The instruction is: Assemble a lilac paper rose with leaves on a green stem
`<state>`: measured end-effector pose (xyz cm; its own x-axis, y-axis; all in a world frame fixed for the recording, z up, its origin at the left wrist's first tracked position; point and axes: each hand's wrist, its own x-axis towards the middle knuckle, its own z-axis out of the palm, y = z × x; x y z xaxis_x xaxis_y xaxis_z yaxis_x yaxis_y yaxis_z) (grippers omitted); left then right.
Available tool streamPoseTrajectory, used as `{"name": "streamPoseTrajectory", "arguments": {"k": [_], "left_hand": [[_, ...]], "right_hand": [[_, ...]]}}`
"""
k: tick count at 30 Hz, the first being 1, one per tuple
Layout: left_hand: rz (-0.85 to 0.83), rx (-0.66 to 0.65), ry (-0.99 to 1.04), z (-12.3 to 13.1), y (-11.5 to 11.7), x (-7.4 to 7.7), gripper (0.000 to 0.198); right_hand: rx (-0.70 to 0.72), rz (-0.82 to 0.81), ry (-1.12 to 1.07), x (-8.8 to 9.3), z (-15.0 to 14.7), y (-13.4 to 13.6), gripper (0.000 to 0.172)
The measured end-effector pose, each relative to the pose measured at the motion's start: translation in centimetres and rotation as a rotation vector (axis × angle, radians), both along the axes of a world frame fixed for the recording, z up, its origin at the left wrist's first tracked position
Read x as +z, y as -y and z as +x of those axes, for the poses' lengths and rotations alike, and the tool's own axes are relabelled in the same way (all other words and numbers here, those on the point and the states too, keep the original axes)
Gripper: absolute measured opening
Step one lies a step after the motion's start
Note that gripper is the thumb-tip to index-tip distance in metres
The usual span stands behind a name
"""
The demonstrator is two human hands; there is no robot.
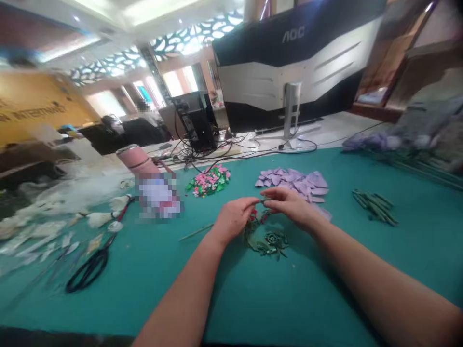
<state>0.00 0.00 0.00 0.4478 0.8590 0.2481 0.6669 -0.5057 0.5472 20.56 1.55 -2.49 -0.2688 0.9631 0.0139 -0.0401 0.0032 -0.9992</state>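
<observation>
Left hand [233,220] and right hand [291,205] together, fingertips [269,193] pinching a small red-and-green floral sprig [256,217] above the green mat [144,289]; lilac paper petals [291,180], pink blossoms [209,180] and green stem pieces [374,206] lie in separate piles.

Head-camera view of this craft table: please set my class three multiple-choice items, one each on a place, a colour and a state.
1. Where do the black-handled scissors lie?
A) right of the hands B) behind the hands C) left of the hands

2. What colour is the table cover?
A) teal B) red C) yellow

3. How are the left hand and right hand placed?
A) far apart B) fingertips meeting C) flat on the cover

Answers:
1 C: the scissors lie left of both hands.
2 A: the cover shows teal all around.
3 B: the fingertips meet above the cover.
</observation>
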Motion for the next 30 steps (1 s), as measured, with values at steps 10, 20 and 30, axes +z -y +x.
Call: {"name": "streamPoseTrajectory", "arguments": {"k": [10, 20, 30], "left_hand": [[0.011, 0.005, -0.035, 0.06, 0.42, 0.48, 0.031], [0.025, -0.037, -0.096, 0.02, 0.58, -0.09, 0.034], [0.011, -0.050, -0.054, -0.01, 0.42, 0.12, 0.034]], "right_hand": [[-0.024, 0.125, 0.074, 0.09, -0.11, -0.12, 0.041], [-0.025, 0.159, 0.153, -0.49, 0.20, 0.00, 0.051], [-0.022, 0.188, 0.146, 0.07, -0.09, 0.05, 0.041]]}}
